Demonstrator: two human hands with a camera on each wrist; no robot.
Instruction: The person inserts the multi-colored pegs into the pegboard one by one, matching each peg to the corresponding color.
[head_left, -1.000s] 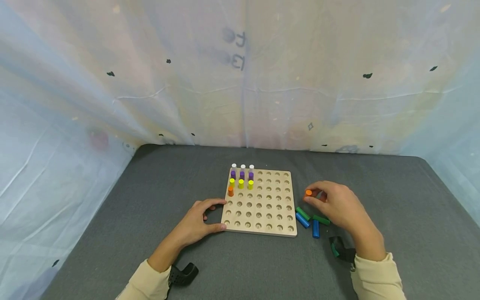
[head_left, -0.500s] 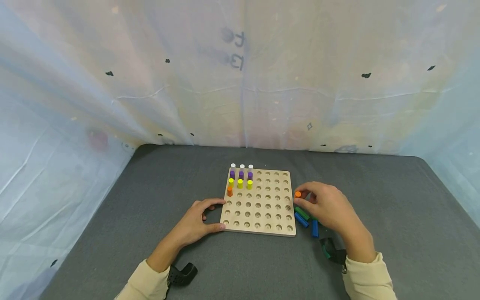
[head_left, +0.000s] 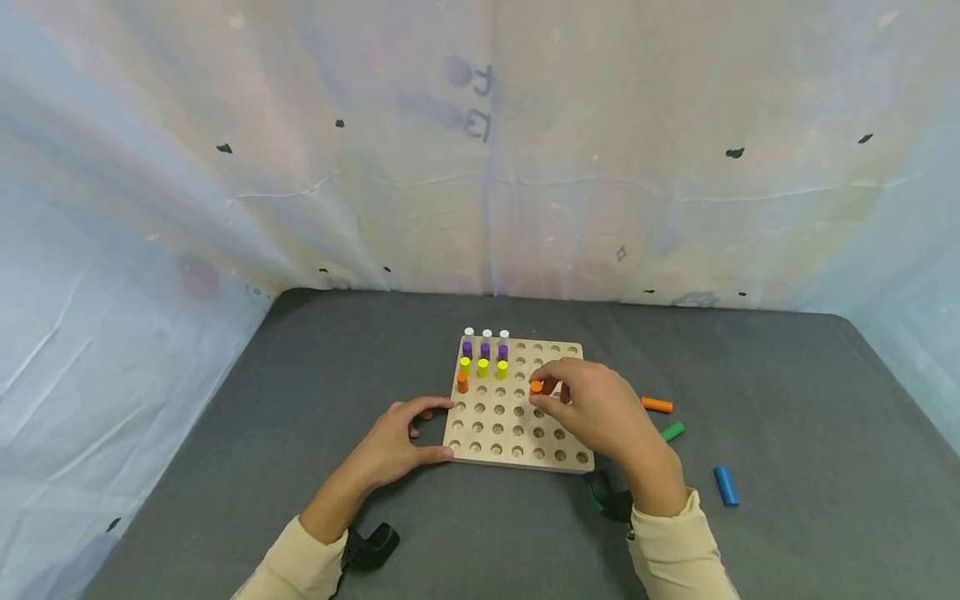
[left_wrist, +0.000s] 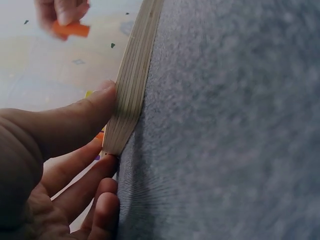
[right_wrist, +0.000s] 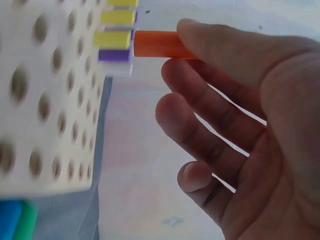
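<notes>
Pegboard [head_left: 507, 440] lay flat on the grey tabletop [head_left: 480, 533], partly under the right hand [head_left: 600, 412] and just to the right of the left hand [head_left: 393, 442]. Right hand pinched an orange peg [head_left: 536, 387] between thumb and fingertips, lower fingers curved and clear of it; peg was upright over the holes, apart from the board per the left wrist view. Left hand was spread, thumb and index wide apart, tips touching the board's left edge, thumb at the near corner. Just beyond the left index tip stood a seated orange peg [head_left: 462, 383], leftmost column. Past that, farther from the left hand: three yellow pegs [head_left: 483, 368], then three purple pegs [head_left: 484, 352], then three white pegs [head_left: 487, 334], all upright in holes. Loose on the table, right of the right hand: another orange peg [head_left: 658, 405], a green peg [head_left: 673, 431] beside the wrist, and a blue peg [head_left: 726, 487] farther out, level with the forearm. Right wrist view also had blue and green bits beside the board, blurred; couldn't tell if same pieces. Cream sleeves [head_left: 678, 533] sat behind both hands.
</notes>
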